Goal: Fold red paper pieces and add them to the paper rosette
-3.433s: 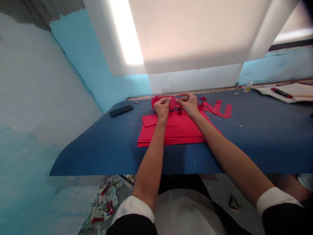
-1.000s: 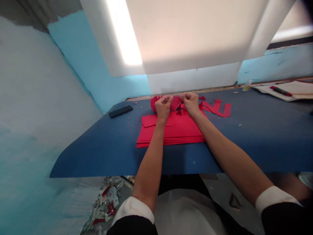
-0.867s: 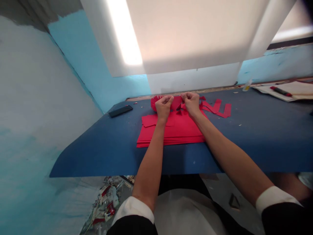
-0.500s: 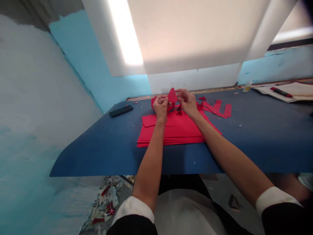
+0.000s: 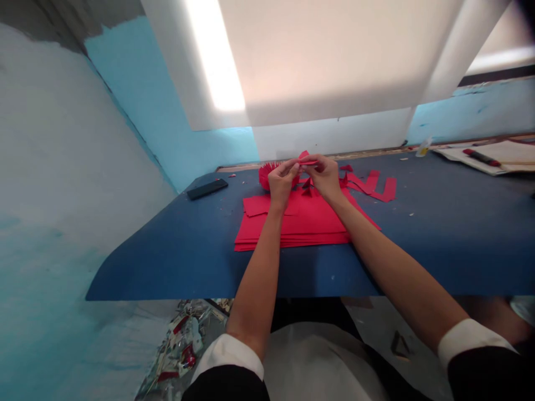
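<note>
Much of what you hold is hidden. Only a thin edge and one raised corner of the small red paper piece point(image 5: 306, 159) show above your fingertips, so its full shape and folds cannot be made out. Your left hand point(image 5: 281, 179) covers the near part of the pleated red fan point(image 5: 264, 172), which lies just beyond the stack of red sheets point(image 5: 292, 225); only the fan's jagged left rim shows. The small red scraps point(image 5: 307, 189) on the far end of the stack are partly hidden by your right hand point(image 5: 325, 177) and too small to read. Far to the right of the stack, the white papers point(image 5: 501, 153) are cut off by the frame edge, with a red marker point(image 5: 480, 157) lying on them. Left of the stack, on the blue table point(image 5: 167, 250), the dark flat object point(image 5: 207, 189) could be a phone or a remote; you cannot tell which.

The small red paper piece sits above the far edge of the stack, lifted clear of it, directly between your two hands. Both hands pinch it. Your left thumb and forefinger clamp its left end and your right thumb and forefinger clamp its right end, with the fingertips nearly meeting. Your other fingers are curled in. The red strips point(image 5: 371, 186) lie off the stack's far right corner, near your right hand but apart from it.
</note>
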Action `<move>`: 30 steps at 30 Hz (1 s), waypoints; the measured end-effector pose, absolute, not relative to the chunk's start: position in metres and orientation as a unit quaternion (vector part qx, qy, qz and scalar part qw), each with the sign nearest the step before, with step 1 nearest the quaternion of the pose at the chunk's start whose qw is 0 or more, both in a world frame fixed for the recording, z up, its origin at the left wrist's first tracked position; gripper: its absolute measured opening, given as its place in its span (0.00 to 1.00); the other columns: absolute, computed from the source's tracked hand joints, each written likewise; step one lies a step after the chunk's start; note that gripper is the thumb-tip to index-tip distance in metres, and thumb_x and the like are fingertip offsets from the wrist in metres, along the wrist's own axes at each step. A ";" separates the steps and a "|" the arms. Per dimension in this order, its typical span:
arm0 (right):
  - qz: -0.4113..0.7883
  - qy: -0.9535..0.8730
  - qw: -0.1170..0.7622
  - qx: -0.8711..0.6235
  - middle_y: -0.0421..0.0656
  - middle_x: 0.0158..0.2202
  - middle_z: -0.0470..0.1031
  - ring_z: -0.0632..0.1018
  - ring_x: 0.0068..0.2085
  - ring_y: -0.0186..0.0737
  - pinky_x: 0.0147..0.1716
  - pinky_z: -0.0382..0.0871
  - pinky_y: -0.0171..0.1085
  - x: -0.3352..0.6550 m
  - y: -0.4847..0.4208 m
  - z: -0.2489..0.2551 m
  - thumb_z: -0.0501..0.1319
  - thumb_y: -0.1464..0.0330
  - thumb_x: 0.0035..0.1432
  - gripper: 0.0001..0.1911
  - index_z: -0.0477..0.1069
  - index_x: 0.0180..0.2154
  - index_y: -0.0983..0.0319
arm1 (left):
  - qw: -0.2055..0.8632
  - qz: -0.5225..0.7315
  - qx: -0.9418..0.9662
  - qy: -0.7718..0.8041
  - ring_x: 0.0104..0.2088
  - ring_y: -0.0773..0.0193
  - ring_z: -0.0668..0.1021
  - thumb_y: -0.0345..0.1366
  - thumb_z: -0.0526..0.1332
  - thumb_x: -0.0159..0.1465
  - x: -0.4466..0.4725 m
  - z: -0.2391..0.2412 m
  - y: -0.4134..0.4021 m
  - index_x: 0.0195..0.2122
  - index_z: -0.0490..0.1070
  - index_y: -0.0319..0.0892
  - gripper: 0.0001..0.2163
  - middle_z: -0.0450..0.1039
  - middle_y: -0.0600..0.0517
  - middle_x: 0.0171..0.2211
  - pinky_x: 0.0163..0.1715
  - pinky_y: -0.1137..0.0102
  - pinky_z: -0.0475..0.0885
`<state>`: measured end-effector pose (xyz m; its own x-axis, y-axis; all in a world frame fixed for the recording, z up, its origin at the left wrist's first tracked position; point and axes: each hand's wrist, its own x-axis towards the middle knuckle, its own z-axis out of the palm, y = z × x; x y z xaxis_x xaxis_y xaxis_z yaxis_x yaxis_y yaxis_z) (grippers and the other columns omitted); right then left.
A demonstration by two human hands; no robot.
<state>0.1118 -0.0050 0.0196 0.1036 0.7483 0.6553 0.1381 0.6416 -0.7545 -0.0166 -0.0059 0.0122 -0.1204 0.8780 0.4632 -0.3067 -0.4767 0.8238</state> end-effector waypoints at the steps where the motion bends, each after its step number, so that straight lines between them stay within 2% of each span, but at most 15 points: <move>1: 0.236 -0.621 0.656 -0.359 0.42 0.34 0.81 0.80 0.39 0.42 0.43 0.74 0.41 0.112 -0.005 0.021 0.70 0.53 0.57 0.14 0.77 0.33 0.55 | 0.422 0.689 0.517 0.284 0.38 0.65 0.85 0.39 0.75 0.63 -0.016 0.013 -0.007 0.39 0.82 0.43 0.08 0.85 0.50 0.37 0.46 0.66 0.82; 4: 0.241 -0.612 0.655 -0.372 0.41 0.31 0.78 0.77 0.36 0.41 0.39 0.73 0.40 0.111 -0.005 0.023 0.71 0.49 0.56 0.18 0.75 0.31 0.56 | 0.401 0.679 0.535 0.303 0.37 0.63 0.85 0.44 0.78 0.59 -0.016 0.012 -0.007 0.37 0.82 0.43 0.13 0.85 0.49 0.36 0.46 0.64 0.83; 7: 0.252 -0.609 0.655 -0.370 0.40 0.29 0.75 0.75 0.35 0.40 0.37 0.71 0.40 0.111 -0.004 0.023 0.70 0.44 0.55 0.23 0.74 0.30 0.57 | 0.385 0.681 0.539 0.311 0.34 0.64 0.84 0.48 0.77 0.60 -0.017 0.011 -0.006 0.34 0.81 0.43 0.14 0.84 0.50 0.32 0.43 0.66 0.82; 12: 0.276 -0.577 0.673 -0.371 0.41 0.29 0.76 0.76 0.34 0.41 0.38 0.74 0.42 0.110 -0.001 0.019 0.74 0.44 0.51 0.25 0.72 0.27 0.56 | 0.375 0.687 0.529 0.328 0.34 0.64 0.84 0.43 0.78 0.60 -0.018 0.009 -0.004 0.32 0.80 0.43 0.12 0.83 0.50 0.32 0.41 0.67 0.81; 16: 0.287 -0.548 0.699 -0.358 0.41 0.32 0.78 0.79 0.36 0.42 0.40 0.77 0.42 0.110 0.004 0.016 0.77 0.49 0.50 0.23 0.73 0.35 0.55 | 0.378 0.691 0.525 0.322 0.33 0.65 0.83 0.37 0.78 0.59 -0.018 0.010 -0.005 0.33 0.79 0.44 0.09 0.82 0.51 0.32 0.39 0.68 0.80; 18: 0.294 -0.548 0.696 -0.359 0.42 0.34 0.79 0.81 0.38 0.42 0.41 0.78 0.43 0.110 0.005 0.016 0.77 0.50 0.50 0.23 0.73 0.40 0.55 | 0.384 0.683 0.531 0.322 0.32 0.65 0.83 0.36 0.78 0.60 -0.018 0.010 -0.005 0.35 0.81 0.45 0.08 0.83 0.51 0.31 0.37 0.68 0.79; 20: 0.306 -0.554 0.685 -0.361 0.43 0.35 0.80 0.81 0.39 0.43 0.42 0.78 0.43 0.110 0.005 0.017 0.78 0.52 0.50 0.23 0.74 0.41 0.55 | 0.387 0.674 0.538 0.327 0.32 0.64 0.83 0.36 0.78 0.60 -0.018 0.010 -0.006 0.36 0.82 0.45 0.07 0.84 0.50 0.32 0.37 0.68 0.80; 25: 0.325 -0.545 0.690 -0.348 0.41 0.31 0.78 0.78 0.35 0.40 0.39 0.77 0.41 0.109 0.002 0.019 0.78 0.54 0.50 0.19 0.73 0.30 0.57 | 0.397 0.657 0.549 0.331 0.32 0.64 0.82 0.39 0.79 0.59 -0.018 0.007 -0.004 0.34 0.82 0.41 0.10 0.83 0.49 0.30 0.37 0.67 0.78; 30: 0.281 -0.540 0.693 -0.387 0.36 0.23 0.69 0.69 0.27 0.33 0.30 0.67 0.36 0.113 0.005 0.017 0.78 0.57 0.53 0.23 0.67 0.22 0.58 | 0.418 0.624 0.580 0.316 0.27 0.68 0.78 0.40 0.79 0.58 -0.018 0.004 -0.002 0.32 0.80 0.40 0.12 0.79 0.52 0.26 0.32 0.71 0.73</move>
<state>0.1132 0.0045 0.0169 0.2586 0.8074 0.5303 0.0280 0.5425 -0.8396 -0.0180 -0.0017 0.0044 0.0218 0.8882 0.4590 -0.1551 -0.4505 0.8792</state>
